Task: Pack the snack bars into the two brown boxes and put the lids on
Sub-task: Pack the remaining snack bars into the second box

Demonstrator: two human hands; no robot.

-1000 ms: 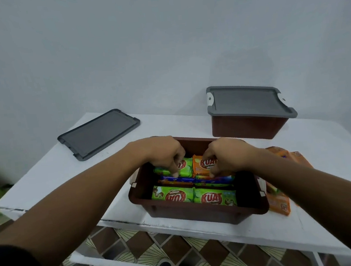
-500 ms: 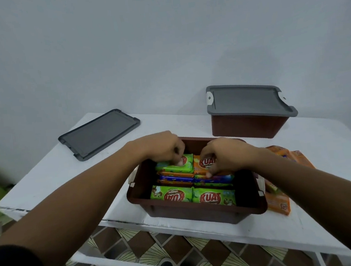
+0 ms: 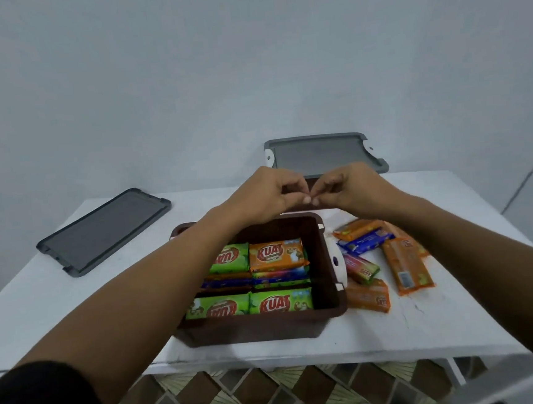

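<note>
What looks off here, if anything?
Loose snack bars lie scattered at mixed angles, some overlapping, on the table right of the open brown box. A grey lid lies apart, far left. Nothing damaged.

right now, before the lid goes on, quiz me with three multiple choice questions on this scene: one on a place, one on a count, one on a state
1. Where does the loose lid lie?
A. on the table, left of the open box
B. on the open box
C. on the floor

2. How many green bars lie face up in the open box's near row?
A. one
B. two
C. four

3. The back lid is:
A. leaning on the wall
B. flat on the table
C. fitted on the second brown box

Answers:
1 A, it lies flat on the table to the open box's left.
2 B, two green wrappers sit side by side along the near wall.
3 C, it sits squarely on that box's rim.
</note>
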